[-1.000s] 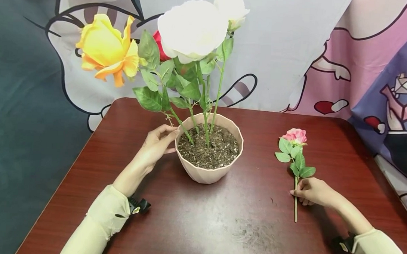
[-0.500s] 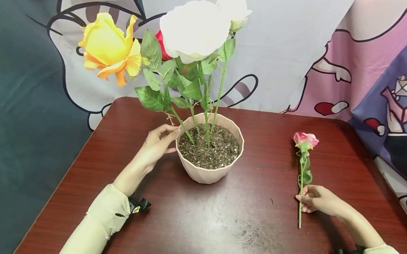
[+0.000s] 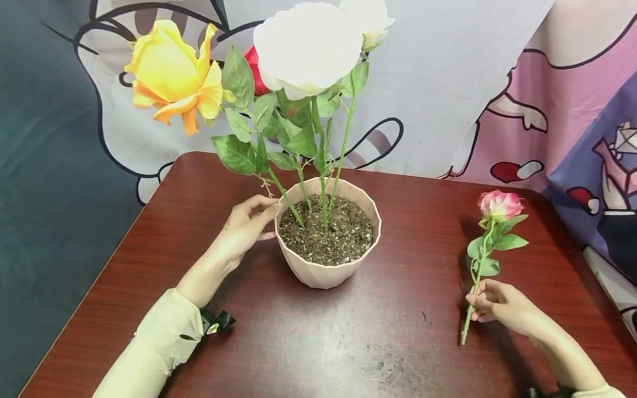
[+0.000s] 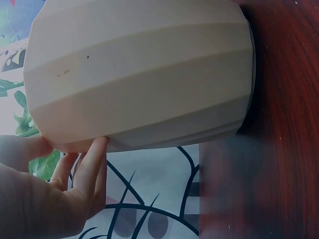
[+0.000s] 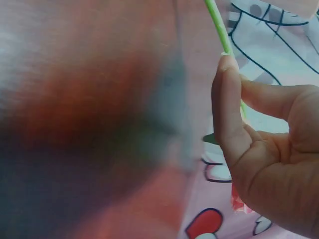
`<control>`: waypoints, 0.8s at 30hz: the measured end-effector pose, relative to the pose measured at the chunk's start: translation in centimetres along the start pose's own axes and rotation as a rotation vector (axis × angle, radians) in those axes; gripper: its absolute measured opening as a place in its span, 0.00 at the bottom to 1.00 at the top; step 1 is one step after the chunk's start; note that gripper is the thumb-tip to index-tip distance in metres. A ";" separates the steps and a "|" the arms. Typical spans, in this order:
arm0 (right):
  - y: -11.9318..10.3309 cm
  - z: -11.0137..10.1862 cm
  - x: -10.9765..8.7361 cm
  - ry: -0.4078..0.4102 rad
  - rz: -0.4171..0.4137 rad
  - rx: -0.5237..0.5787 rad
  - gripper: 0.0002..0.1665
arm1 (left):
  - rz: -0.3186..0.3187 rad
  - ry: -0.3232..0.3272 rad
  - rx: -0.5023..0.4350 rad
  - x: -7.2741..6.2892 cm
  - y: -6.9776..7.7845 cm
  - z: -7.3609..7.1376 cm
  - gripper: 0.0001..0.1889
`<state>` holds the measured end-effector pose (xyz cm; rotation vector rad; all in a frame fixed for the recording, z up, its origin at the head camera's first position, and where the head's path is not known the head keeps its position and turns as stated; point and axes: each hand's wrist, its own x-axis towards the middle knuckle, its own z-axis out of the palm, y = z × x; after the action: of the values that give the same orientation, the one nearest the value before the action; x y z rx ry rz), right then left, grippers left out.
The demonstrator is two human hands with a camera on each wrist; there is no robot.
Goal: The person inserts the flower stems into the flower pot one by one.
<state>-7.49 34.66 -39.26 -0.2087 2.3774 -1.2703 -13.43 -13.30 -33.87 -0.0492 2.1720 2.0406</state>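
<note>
In the head view a cream faceted flowerpot [image 3: 323, 275] filled with dark soil [image 3: 343, 238] stands on the table. My left hand [image 3: 249, 223] pinches its left rim, thumb at the edge and fingers against the outer wall, as the left wrist view also shows. Off to the right, my right hand [image 3: 499, 305] pinches the lower stem of a pink artificial rose [image 3: 500, 205] between thumb and fingers. The bloom points away from me and the stem leans slightly right. In the right wrist view the green stem [image 5: 218, 25] passes between thumb and forefinger; the bloom is mostly hidden behind the hand.
Planted in the pot are a yellow rose [image 3: 167, 71], a large white flower [image 3: 308, 49], a smaller white one [image 3: 367, 16] and a red one [image 3: 255, 71] partly hidden. Scattered soil smudges [image 3: 402, 369] mark the brown table [image 3: 292, 350]. A printed cloth [image 3: 438, 98] hangs behind.
The pink rose has shifted right and turned in my right hand, its bloom swinging right and its leaves now on the right side. My left hand and the pot stay put.
</note>
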 end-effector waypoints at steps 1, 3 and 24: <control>-0.3 -0.2 0.1 0.020 -0.016 -0.008 0.13 | -0.001 0.002 0.000 0.0 0.0 0.0 0.17; -0.9 -0.6 0.4 0.060 -0.047 -0.015 0.12 | -0.005 0.006 0.002 0.0 -0.1 0.1 0.17; -16.9 -3.1 5.4 0.376 -0.439 -0.087 0.03 | -0.011 0.015 0.012 0.0 0.0 0.1 0.17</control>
<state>-14.88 25.65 -25.58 -0.5929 2.8157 -1.5080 -13.45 -13.19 -33.84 -0.0746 2.1877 2.0274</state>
